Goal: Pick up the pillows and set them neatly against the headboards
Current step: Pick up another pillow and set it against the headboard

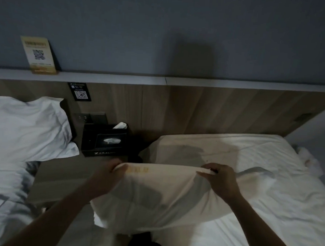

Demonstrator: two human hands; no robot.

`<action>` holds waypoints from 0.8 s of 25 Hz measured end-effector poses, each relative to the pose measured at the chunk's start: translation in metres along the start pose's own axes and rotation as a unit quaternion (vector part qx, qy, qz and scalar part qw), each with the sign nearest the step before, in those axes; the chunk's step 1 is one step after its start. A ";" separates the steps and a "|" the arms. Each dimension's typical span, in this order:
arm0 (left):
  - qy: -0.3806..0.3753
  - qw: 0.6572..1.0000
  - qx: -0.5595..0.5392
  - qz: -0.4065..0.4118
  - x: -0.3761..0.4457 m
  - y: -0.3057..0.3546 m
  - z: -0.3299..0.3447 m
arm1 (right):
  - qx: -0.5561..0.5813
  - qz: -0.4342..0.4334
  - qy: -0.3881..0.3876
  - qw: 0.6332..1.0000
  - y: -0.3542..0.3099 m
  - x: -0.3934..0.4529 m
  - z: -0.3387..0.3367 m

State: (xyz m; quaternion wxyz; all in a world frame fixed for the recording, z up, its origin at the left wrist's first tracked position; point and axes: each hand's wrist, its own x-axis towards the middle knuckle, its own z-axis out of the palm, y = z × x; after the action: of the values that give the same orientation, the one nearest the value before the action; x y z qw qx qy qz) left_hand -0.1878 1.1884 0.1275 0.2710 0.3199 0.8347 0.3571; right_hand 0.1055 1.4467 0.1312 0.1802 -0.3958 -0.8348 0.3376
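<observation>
I hold a white pillow (pixel 159 199) up by its top edge over the near left corner of the right bed (pixel 266 213). My left hand (pixel 106 171) grips the pillow's upper left corner. My right hand (pixel 221 178) pinches the upper edge further right. The pillow hangs down in front of me, clear of the wooden headboard (pixel 215 110). Another white pillow (pixel 26 127) leans against the headboard on the left bed (pixel 1 199).
Between the beds stands a wooden nightstand (pixel 61 177) with a black tissue box (pixel 105 140) at its back. A card with a QR code (pixel 39 55) stands on the white ledge (pixel 235 84) above the headboard. Crumpled white linen (pixel 308 160) lies at the right bed's far side.
</observation>
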 end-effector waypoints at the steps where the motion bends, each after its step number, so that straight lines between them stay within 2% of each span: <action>1: -0.006 1.000 0.004 -0.018 0.017 -0.004 0.006 | -0.009 0.005 -0.013 1.000 0.009 0.019 0.008; 6: 0.018 0.996 0.010 -0.092 0.076 -0.023 0.017 | -0.058 -0.006 -0.060 0.996 0.021 0.096 0.049; 12: 0.036 0.993 -0.005 -0.113 0.111 -0.061 0.041 | -0.142 0.044 -0.084 0.985 0.066 0.141 0.110; 16: 0.084 0.992 -0.050 -0.080 0.138 -0.084 0.079 | -0.187 -0.017 -0.048 0.981 0.105 0.163 0.147; 20: 0.118 0.992 -0.044 -0.026 0.164 -0.093 0.106 | -0.161 0.017 -0.030 0.986 0.143 0.198 0.170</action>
State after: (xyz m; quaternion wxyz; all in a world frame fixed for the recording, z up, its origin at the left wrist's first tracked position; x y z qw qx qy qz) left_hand -0.2539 1.3019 -0.0441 0.1934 0.2411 0.8527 0.4212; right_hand -0.0370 1.5954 -0.0838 0.0830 -0.4237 -0.8765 0.2131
